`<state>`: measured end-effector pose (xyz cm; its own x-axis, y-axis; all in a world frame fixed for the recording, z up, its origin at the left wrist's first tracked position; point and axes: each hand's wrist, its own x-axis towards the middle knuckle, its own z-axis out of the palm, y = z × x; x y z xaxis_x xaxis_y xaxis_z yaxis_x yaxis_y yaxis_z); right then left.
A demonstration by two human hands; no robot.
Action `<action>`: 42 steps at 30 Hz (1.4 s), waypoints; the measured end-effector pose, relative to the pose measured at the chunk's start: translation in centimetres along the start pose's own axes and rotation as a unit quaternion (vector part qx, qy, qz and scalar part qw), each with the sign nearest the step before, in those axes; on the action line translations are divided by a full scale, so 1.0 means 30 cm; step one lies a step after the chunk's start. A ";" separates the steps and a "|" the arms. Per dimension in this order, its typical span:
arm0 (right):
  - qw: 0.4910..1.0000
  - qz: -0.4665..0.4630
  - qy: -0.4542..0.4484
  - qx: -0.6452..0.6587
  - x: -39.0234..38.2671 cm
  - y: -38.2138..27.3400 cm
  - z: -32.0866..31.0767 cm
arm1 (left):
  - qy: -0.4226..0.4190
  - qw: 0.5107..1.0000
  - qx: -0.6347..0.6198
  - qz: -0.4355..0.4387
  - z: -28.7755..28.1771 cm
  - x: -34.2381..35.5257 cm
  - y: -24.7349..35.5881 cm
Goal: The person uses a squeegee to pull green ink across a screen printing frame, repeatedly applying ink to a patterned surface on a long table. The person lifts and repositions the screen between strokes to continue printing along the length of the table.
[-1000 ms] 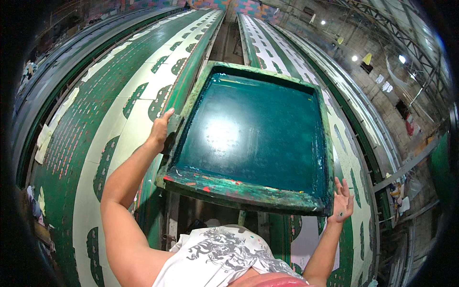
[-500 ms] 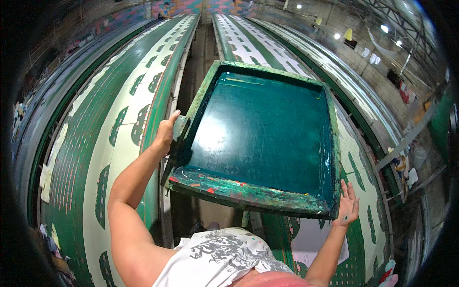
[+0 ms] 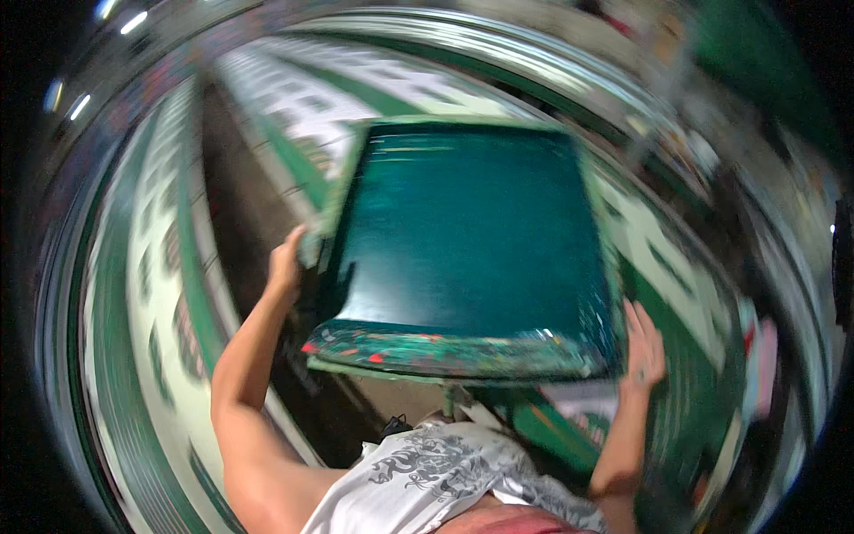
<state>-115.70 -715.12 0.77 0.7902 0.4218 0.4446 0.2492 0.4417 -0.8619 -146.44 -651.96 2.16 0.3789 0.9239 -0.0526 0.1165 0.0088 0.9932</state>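
A large screen-printing frame (image 3: pixel 463 240), with a dark green mesh and a paint-stained wooden rim, is held up in front of my body. My left hand (image 3: pixel 285 262) is closed on a small block at the frame's left side, its thumb up. At the lower right, my right hand (image 3: pixel 644 347) holds the frame's right edge, its fingers fairly straight against it and its thumb hidden. Glossy reflections show on the mesh, and splashes of red and green paint mark the near rim. The frame's underside is hidden.
A long printing table (image 3: pixel 147 267) with pale printed cloth runs along the left. Another printing table (image 3: pixel 311 98) passes beyond and beneath the frame to the right. Between them lies a dark aisle (image 3: pixel 240 196). Pink cloth (image 3: pixel 762 365) hangs at the right. Surroundings are motion-blurred.
My view has turned to the right, so the tables and aisle swing leftward. The frame stays in front of me, a little more level. My right hand's fingers are closer together against its edge.
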 end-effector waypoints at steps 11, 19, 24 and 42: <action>0.974 -0.127 0.188 -0.002 -0.511 -0.027 0.321 | -0.308 0.948 -0.007 -0.076 0.172 0.666 -0.056; 0.938 -0.130 0.306 -0.100 -0.657 -0.118 0.455 | -0.400 0.914 -0.045 -0.051 0.601 0.402 0.162; 0.902 -0.136 0.380 -0.150 -0.700 -0.175 0.551 | -0.696 0.701 -0.092 -0.130 0.858 0.770 0.092; 0.818 -0.180 0.527 -0.146 -0.979 -0.429 1.017 | -0.728 0.670 -0.027 -0.140 1.360 0.138 0.225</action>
<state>-159.18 -709.02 6.25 0.6415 -0.6782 0.3584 0.5738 0.1142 -0.8110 -106.64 -663.67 4.38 0.8480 -0.4696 -0.2458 0.3525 0.1535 0.9231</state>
